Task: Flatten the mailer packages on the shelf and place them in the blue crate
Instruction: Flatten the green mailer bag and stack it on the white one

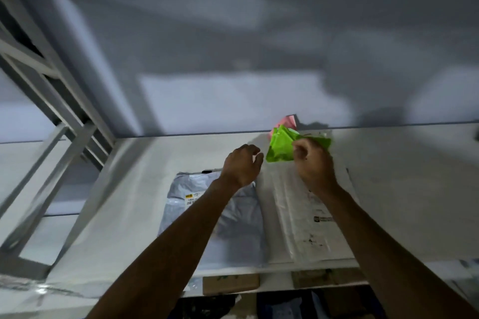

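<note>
While the right hand (315, 163) is pinching a crumpled green mailer (281, 146) between thumb and curled fingers, holding it just above the shelf (401, 189), the left hand (242, 164) is hovering just left of the grip with its fingers loosely bent, holding nothing and not quite touching the green plastic. Judging by this, the task is sitting somewhere in its middle, with flattening of the green piece only beginning: it is bunching up in folds rather than lying smooth.

Below the grip and toward the person, a grey mailer (238, 220) and a white mailer (298, 215) are lying side by side and looking fairly flat, though neither is in any crate. Just behind the grip, a pink piece (287, 122) is peeking out, probably another package waiting its turn. No blue crate is showing, so every placing step appears to be left.

Under the grip the shelf is showing as a pale, smooth board, with a grey wall (233, 46) rising behind it and a metal frame (72, 142) slanting far to the left. Well below the grip, brown cardboard boxes (230, 283) are resting on a lower level. Light is dim and the view is blurring.
</note>
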A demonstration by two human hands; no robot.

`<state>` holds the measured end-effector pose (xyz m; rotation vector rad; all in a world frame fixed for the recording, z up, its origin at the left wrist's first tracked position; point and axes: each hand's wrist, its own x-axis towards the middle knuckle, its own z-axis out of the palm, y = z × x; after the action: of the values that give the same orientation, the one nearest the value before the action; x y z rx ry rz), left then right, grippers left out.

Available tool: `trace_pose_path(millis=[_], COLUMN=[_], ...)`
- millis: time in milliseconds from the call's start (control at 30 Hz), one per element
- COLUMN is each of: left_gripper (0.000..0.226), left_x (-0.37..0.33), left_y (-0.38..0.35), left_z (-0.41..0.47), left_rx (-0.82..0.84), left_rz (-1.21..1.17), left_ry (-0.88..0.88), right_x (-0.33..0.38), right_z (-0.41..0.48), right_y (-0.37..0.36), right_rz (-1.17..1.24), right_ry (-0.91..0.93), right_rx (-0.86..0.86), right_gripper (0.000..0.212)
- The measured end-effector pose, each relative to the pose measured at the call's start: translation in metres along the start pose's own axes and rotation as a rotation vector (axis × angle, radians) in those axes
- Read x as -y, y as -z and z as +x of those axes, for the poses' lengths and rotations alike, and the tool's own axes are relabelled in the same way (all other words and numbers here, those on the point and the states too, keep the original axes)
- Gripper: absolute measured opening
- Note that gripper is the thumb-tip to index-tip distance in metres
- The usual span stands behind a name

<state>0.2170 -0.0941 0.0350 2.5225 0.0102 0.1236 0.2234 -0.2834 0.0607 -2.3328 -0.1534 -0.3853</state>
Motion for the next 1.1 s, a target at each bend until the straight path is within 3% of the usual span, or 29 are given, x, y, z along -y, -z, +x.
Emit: trace_pose_path(millis=[133, 267, 367, 533, 767, 1100], left_gripper=[0.052, 0.069, 0.085, 0.079, 0.019, 0.015], left_x=[-0.021, -0.03, -0.023, -0.019, -0.044, -0.023], left_y=[-0.012, -0.027, -0.038, -0.051, -0.011, 0.033], left_z=[0.028, 0.043, 0.053, 0.069, 0.041, -0.007], left_rx=[0.068, 0.158, 0.181, 0.16, -0.026, -0.338], left_rz=[-0.004, -0.17, -0.363, -0.609, -0.332, -0.536], left_ry=[0.109, 0.228, 0.305, 0.388, 0.395, 0.481], right_x=[-0.028, -0.051, -0.054, -0.091, -0.046, -0.017], right_z=[0.019, 0.041, 0.044, 0.054, 0.049, 0.032], right_y=[0.024, 0.025, 0.022, 0.005, 0.019, -0.021], right_rz=[0.016, 0.089, 0.159, 0.308, 0.293, 0.489], right_ry=[-0.155, -0.487, -0.6, -0.632, -0.534, -0.429], right_rx=[-0.214, -0.055, 0.024, 0.09, 0.083, 0.074], right_gripper=[0.032, 0.051, 0.054, 0.063, 0.027, 0.014])
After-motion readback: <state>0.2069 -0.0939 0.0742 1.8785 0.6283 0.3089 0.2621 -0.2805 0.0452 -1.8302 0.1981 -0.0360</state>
